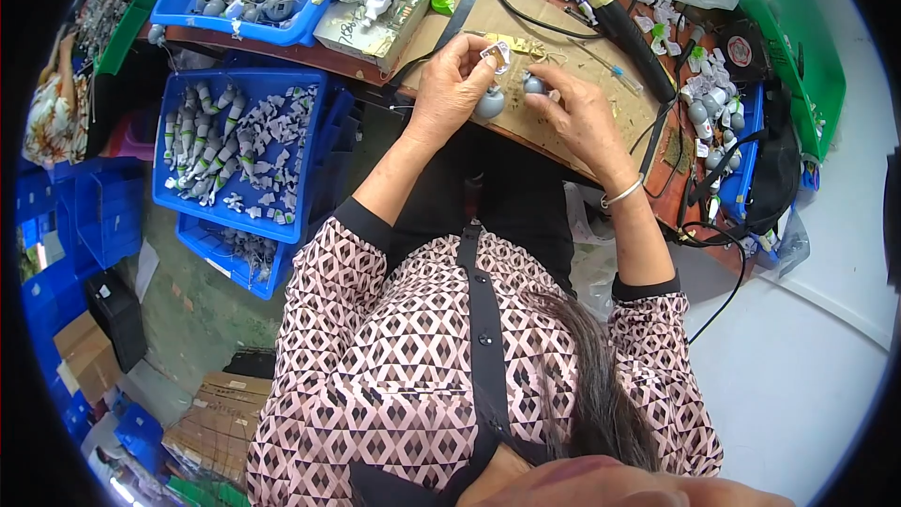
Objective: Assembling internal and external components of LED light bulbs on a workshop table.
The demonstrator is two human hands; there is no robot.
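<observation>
Above the front edge of the bench, my left hand [450, 89] pinches a small white plastic part [496, 56] with a brownish patch on it. Just below those fingers is a round grey ball-shaped piece [490, 103]; whether it is joined to the white part I cannot tell. My right hand [582, 117], with a bangle at the wrist, grips another small grey ball [534, 84] between thumb and fingers. The two hands are a short gap apart over a worn cardboard sheet [488, 21].
A blue tray [319, 14] of grey balls stands at the back left, beside a flat box [371, 33]. Lower left, another blue tray [298, 178] holds grey-and-white pieces. To the right lie a black-handled tool [638, 42] with a cord and a heap of small white parts [709, 84].
</observation>
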